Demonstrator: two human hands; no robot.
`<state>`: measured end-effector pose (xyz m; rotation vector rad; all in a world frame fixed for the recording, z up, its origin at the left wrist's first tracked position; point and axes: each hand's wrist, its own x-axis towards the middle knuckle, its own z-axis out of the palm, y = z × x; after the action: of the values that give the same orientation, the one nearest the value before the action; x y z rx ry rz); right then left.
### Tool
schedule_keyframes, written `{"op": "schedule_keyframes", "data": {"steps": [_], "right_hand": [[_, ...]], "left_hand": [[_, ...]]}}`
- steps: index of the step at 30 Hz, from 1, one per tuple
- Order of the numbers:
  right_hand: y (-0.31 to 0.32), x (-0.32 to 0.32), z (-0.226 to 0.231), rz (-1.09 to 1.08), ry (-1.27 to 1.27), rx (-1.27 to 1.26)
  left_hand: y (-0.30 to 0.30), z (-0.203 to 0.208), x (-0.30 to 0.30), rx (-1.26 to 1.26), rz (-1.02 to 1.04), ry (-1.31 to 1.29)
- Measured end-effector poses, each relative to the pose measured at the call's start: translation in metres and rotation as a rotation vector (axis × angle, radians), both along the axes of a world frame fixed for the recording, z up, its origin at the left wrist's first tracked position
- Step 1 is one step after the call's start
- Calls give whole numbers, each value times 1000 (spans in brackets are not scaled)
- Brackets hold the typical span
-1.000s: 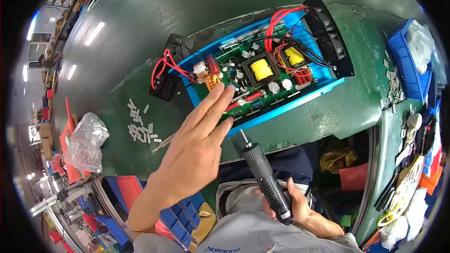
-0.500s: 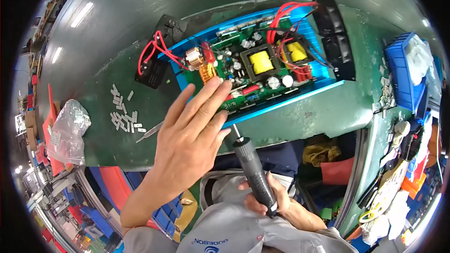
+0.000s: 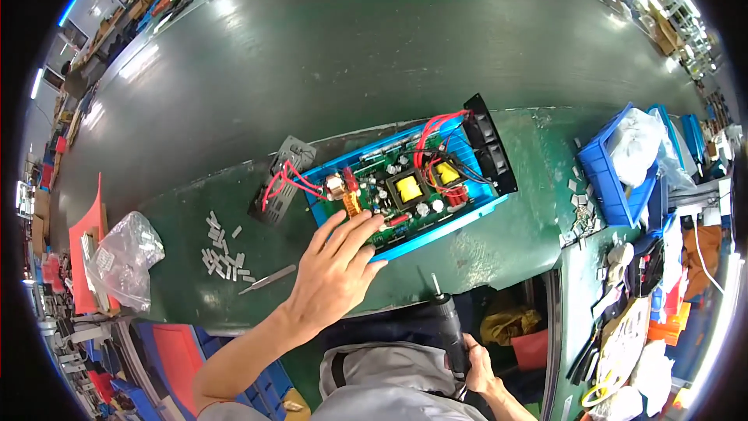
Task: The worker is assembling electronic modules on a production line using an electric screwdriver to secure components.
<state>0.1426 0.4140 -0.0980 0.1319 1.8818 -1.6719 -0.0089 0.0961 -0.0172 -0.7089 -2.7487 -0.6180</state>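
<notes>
My left hand (image 3: pixel 333 271) lies with its fingers stretched over the near left edge of a blue metal case (image 3: pixel 428 239). Inside the case is a green circuit board with yellow-wound transformers (image 3: pixel 408 188) and a copper coil; my fingertips hide part of it. A black end panel with sockets (image 3: pixel 492 144) hangs on red and black wires at its right. A grey-black slotted end plate (image 3: pixel 282 181) lies at the left on red wires. My right hand (image 3: pixel 481 368) grips a black electric screwdriver (image 3: pixel 449 333), its bit pointing up, apart from the case.
Left of the case lie small pale metal pieces (image 3: pixel 220 253), tweezers (image 3: pixel 267 278) and a clear plastic bag (image 3: pixel 128 257). At the right stand a blue bin (image 3: pixel 610 168) holding plastic bags, more small pieces (image 3: pixel 582 214) and a bundle of pale cord (image 3: pixel 623 335).
My view has shifted, so the case looks smaller and lower. The screwdriver has moved right, away from the case's near edge. My left hand stays on the case.
</notes>
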Motion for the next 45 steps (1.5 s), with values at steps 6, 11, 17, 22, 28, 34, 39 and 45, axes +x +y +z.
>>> {"op": "schedule_keyframes", "data": {"steps": [6,11,17,22,28,34,39,45], "right_hand": [[4,-9,-13,-80,36,11],[5,-5,-27,-85,-2,23],[8,-13,-28,-23,-2,130],[14,-4,-40,-23,47,96],[6,-13,-21,-91,-21,53],[10,8,-32,-198,72,-23],[12,21,-24,-360,214,-83],[-3,25,-29,-642,292,-229]], "left_hand": [[2,-7,3,-1,55,23],[0,-7,-1,3,72,46],[4,12,-19,34,4,33],[-16,27,-93,42,121,224],[-13,31,-156,-593,72,-349],[-9,29,-158,-484,62,-300],[15,14,-133,-213,242,-397],[45,27,-76,249,247,-1031]]}}
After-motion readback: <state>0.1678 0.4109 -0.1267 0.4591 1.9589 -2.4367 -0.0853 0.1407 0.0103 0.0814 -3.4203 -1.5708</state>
